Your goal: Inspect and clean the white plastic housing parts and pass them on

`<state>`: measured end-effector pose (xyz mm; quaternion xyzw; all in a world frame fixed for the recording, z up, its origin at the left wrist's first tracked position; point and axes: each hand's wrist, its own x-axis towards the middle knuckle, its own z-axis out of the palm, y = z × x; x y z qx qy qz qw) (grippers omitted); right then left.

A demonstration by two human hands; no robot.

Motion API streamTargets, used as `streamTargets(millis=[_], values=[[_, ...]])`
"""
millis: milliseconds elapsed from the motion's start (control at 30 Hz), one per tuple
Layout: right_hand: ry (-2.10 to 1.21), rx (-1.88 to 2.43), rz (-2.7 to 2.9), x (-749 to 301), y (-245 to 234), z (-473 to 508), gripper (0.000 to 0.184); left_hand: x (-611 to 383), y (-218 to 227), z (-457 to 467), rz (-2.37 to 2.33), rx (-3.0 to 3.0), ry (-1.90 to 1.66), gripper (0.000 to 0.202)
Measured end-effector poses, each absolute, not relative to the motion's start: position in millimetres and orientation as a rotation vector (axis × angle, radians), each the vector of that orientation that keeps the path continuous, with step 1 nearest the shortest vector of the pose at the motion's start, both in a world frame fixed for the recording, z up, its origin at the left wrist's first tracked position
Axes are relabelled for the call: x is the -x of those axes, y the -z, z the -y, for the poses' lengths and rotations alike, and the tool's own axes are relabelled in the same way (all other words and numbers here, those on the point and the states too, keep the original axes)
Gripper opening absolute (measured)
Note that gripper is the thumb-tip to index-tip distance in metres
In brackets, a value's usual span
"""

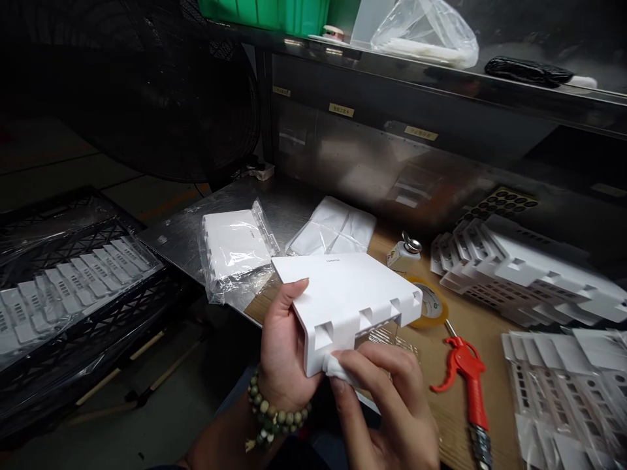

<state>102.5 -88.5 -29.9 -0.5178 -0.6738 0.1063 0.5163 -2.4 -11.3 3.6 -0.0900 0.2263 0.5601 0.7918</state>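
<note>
My left hand grips a white plastic housing by its near left corner, thumb on the flat top face. Square notches run along the housing's near edge, and small dark lettering sits at its far edge. Between the thumb and fingers of my right hand is a white wiping cloth, pressed against the housing's lower near edge. Just beyond the housing lies another white housing in a clear plastic bag. A red air blow gun rests on the cardboard to the right of my right hand.
A roll of tape and a small dispenser bottle stand behind the housing. Flat plastic bags lie further back. White housings and bagged parts are stacked at right. A black crate holds bagged pieces at left. A metal shelf overhangs the bench.
</note>
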Motion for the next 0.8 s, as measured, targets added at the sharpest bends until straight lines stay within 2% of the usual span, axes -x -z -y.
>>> streamTargets(millis=[200,800], values=[[-0.141,1.197,1.611,-98.1,27.3,87.3,0.021,3.1,-4.9,10.9,-0.466,0.185,-1.18,0.046],[-0.11,1.19,1.656,-99.2,24.9,87.5,0.023,3.7,-8.0,12.5,-0.468,0.226,-1.163,0.044]])
